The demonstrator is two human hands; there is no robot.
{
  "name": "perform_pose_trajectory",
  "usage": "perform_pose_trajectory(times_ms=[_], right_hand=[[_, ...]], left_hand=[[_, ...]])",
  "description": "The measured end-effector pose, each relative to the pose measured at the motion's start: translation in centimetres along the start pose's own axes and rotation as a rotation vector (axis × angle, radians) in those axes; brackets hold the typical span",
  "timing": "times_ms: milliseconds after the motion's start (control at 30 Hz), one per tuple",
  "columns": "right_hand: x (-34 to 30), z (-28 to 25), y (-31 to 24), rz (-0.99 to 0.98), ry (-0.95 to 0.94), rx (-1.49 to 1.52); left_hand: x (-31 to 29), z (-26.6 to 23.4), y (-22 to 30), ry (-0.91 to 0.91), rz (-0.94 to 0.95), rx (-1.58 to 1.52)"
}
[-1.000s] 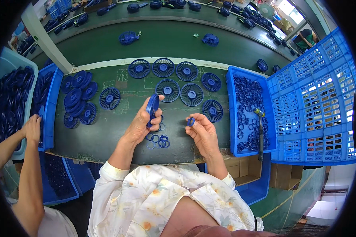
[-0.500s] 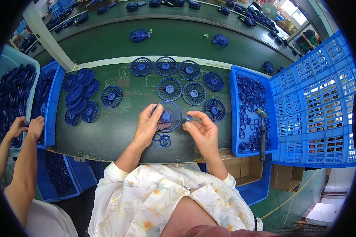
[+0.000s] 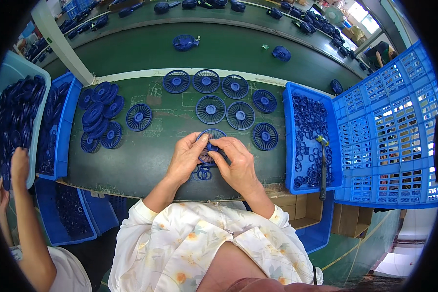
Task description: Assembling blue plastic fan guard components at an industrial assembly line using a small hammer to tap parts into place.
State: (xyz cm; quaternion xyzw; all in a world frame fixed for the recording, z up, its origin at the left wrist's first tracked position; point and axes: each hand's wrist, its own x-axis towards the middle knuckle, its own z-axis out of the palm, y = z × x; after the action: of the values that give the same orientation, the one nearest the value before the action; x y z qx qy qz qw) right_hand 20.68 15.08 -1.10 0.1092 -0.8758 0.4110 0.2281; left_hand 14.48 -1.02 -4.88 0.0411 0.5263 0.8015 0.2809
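My left hand (image 3: 184, 155) grips a round blue fan grille (image 3: 210, 133) by its left rim, with the thumb over its face. Fingers and thumb of my right hand (image 3: 237, 159) are pinched at the grille's middle on a small blue ring, mostly hidden by them. Several loose blue rings (image 3: 203, 173) lie on the table just below the grille. Beyond my hands, several more grilles (image 3: 210, 110) lie flat on the green table. To the left is a heap of overlapping grilles (image 3: 93, 113).
At right stand a blue tray of small rings (image 3: 289, 141), a hammer (image 3: 323, 168) across its edge, and a tall blue crate (image 3: 389, 131). At left, a co-worker's hand (image 3: 19, 166) is at a pale bin (image 3: 44, 92) of grilles. A green conveyor (image 3: 141, 53) carries fan parts.
My right hand has moved left, bringing the small blue piece to the grille's middle. The co-worker's hands have shifted from the blue bin to the pale one. Conveyor parts have moved right.
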Motion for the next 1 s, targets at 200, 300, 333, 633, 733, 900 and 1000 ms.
perform_pose_trajectory(times_ms=[200, 300, 333, 633, 733, 900, 1000], right_hand=[[-0.3, 0.0, 0.5, 0.052, -0.048, -0.069], [-0.3, -0.5, 1.0, -0.011, -0.079, -0.028], [-0.4, -0.7, 1.1, -0.048, -0.091, -0.022], [-1.3, -2.8, 1.1, -0.206, -0.226, 0.078], [-1.1, -3.7, 1.1, -0.138, -0.162, 0.044], [-2.4, -3.9, 1.2, 0.075, 0.264, 0.045], [-3.9, -3.9, 1.9, 0.170, 0.235, 0.075]], left_hand=[[-0.4, 1.0, 0.2, 0.016, -0.020, 0.010], [-0.8, 0.6, 0.7, -0.032, -0.018, 0.057], [-0.7, 0.5, 0.7, -0.037, -0.039, 0.099], [0.1, 0.0, 3.0, -0.344, -0.217, 0.301], [0.8, 0.5, 3.4, -0.417, -0.192, 0.235], [2.5, 4.0, 1.8, -0.195, 0.424, 0.457], [2.4, 4.2, 1.4, -0.285, 0.545, 0.988]])
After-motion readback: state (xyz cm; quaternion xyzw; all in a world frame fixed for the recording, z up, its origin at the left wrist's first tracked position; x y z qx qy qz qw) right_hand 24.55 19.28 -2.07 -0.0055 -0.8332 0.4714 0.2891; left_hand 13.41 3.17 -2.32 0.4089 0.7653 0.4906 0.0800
